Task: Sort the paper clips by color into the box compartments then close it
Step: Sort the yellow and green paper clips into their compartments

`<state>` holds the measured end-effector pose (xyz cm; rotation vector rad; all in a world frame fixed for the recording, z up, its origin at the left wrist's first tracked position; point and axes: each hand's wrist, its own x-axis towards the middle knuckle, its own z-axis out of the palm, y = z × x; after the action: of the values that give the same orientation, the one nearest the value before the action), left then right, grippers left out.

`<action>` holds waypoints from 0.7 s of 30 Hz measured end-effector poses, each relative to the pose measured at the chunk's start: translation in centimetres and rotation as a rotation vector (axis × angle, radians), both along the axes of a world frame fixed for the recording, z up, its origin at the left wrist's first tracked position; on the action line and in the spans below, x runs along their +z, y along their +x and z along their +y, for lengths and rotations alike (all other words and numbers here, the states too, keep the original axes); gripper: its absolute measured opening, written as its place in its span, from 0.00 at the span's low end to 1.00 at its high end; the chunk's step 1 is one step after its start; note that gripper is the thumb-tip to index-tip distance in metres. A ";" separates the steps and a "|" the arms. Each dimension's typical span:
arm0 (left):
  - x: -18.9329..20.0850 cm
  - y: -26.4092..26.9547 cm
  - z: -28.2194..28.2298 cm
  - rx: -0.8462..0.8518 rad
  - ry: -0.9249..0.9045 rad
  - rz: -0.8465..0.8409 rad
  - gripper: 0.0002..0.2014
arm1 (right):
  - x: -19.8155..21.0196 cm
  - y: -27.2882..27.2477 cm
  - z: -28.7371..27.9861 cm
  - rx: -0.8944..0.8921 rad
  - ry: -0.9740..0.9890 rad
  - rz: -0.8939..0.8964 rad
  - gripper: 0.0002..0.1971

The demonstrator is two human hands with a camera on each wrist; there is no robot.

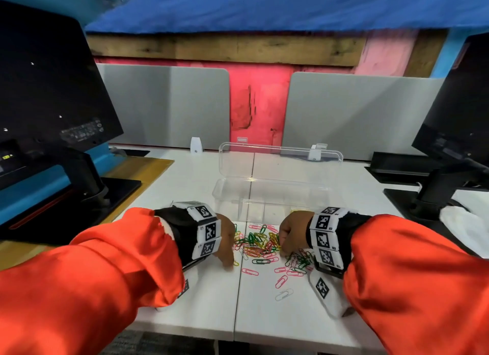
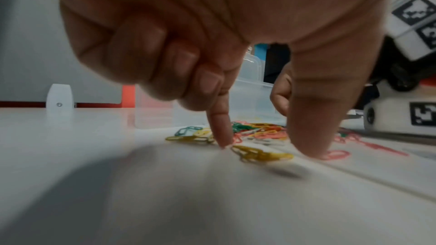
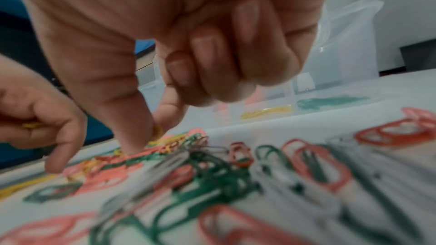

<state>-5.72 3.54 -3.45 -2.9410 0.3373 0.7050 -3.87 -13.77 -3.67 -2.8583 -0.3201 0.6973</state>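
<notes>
A pile of paper clips (image 1: 258, 244) in pink, green, yellow and white lies on the white table (image 1: 277, 320). Behind it the clear plastic box (image 1: 219, 193) stands with its lid (image 1: 280, 161) raised. One compartment holds yellow clips (image 3: 266, 112), the one beside it green clips (image 3: 330, 101). My left hand (image 2: 269, 149) sets index finger and thumb on the table either side of a yellow clip (image 2: 261, 154), and its curled fingers hold more yellow clips (image 3: 30, 125). My right hand (image 3: 148, 139) pinches a yellow clip (image 3: 158, 131) between thumb and index finger at the pile's right side.
A dark monitor (image 1: 47, 90) on a stand is at the left, another monitor (image 1: 455, 111) at the right. Grey partitions (image 1: 169, 105) back the table. Loose clips, one white (image 1: 284, 293), lie nearer the front edge. A seam (image 1: 239, 288) runs down the table.
</notes>
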 end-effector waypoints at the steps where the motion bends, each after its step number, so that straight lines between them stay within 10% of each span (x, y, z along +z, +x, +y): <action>1: -0.1 0.1 -0.1 -0.011 0.000 0.001 0.24 | 0.2 -0.1 -0.2 -0.017 0.015 -0.010 0.09; 21: -1.6 0.1 -0.1 -0.146 -0.038 -0.025 0.05 | 0.5 -1.4 -3.2 -0.125 0.115 -0.044 0.08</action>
<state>-5.62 3.40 -5.08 -2.9198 0.5618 0.6484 -5.27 -16.95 -3.19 -2.7587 -0.1797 0.5744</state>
